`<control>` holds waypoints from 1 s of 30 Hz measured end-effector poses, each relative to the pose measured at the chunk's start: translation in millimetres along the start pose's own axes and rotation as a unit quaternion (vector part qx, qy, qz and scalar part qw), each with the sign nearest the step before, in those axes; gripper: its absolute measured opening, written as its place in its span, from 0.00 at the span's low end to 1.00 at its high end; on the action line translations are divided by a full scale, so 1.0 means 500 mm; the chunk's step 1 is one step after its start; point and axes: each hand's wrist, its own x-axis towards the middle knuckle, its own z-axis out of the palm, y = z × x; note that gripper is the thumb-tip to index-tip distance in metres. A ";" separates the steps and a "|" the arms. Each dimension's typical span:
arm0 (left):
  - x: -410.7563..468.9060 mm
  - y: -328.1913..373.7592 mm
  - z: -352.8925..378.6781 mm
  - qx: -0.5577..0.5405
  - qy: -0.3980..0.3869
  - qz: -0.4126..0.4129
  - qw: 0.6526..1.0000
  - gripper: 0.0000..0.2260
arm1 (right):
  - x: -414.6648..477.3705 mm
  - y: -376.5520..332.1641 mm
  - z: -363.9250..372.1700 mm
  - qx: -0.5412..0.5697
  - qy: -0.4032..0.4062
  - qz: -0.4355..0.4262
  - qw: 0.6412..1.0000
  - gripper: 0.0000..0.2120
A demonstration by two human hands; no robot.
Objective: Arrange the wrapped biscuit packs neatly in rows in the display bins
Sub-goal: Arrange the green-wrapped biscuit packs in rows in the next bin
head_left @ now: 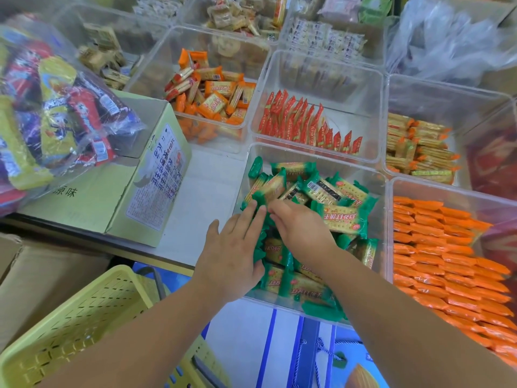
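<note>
Green-wrapped yellow biscuit packs [340,191] – clear bin [307,155] – orange packs [447,261] – perforated yellow basket [92,312].

A white counter [207,186] is seen under even, bright light. A pale yellow carton [92,197] is set on it at the left; a yellow plastic basket [84,317] and brown cartons [42,275] are placed below.

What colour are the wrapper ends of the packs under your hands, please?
Green wrapper ends; head view shows them.

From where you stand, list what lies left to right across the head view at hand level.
cardboard box → left hand → right hand → orange packs
</note>
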 end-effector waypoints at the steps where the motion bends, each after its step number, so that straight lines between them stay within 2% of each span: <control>1: -0.001 -0.001 0.002 -0.001 0.002 0.004 1.000 0.47 | 0.000 0.001 -0.001 0.012 0.006 -0.016 1.000 0.04; 4: -0.003 -0.003 0.003 -0.014 0.014 0.011 1.000 0.47 | 0.007 0.009 -0.006 0.071 -0.010 -0.005 0.997 0.03; 8: -0.001 -0.002 0.003 -0.004 0.001 0.010 1.000 0.43 | 0.038 0.032 -0.030 0.119 -0.098 0.034 0.987 0.08; 11: 0.003 -0.002 0.001 0.010 -0.005 0.006 1.000 0.39 | 0.083 0.049 -0.058 0.015 -0.065 0.004 0.998 0.10; 13: 0.007 -0.003 0.001 0.006 -0.014 0.003 1.000 0.39 | 0.120 0.052 -0.072 -0.076 -0.053 -0.046 0.995 0.20; 15: 0.007 -0.003 0.002 0.003 -0.020 0.004 1.000 0.39 | 0.157 0.048 -0.072 -0.171 -0.141 -0.101 0.970 0.32; 17: 0.005 -0.004 0.002 0.001 -0.020 0.007 1.000 0.39 | 0.187 0.043 -0.061 -0.230 -0.227 -0.132 0.937 0.39; 19: 0.004 -0.005 0.003 -0.003 -0.020 0.011 1.000 0.39 | 0.209 0.043 -0.046 -0.269 -0.238 -0.149 0.921 0.39; 24: 0.008 -0.005 0.007 0.006 -0.021 0.018 1.000 0.39 | 0.228 0.034 -0.014 -0.359 -0.214 -0.174 0.892 0.29; 30: 0.008 -0.005 0.007 0.013 -0.027 0.016 0.999 0.38 | 0.212 0.054 -0.010 -0.337 -0.177 -0.153 0.912 0.31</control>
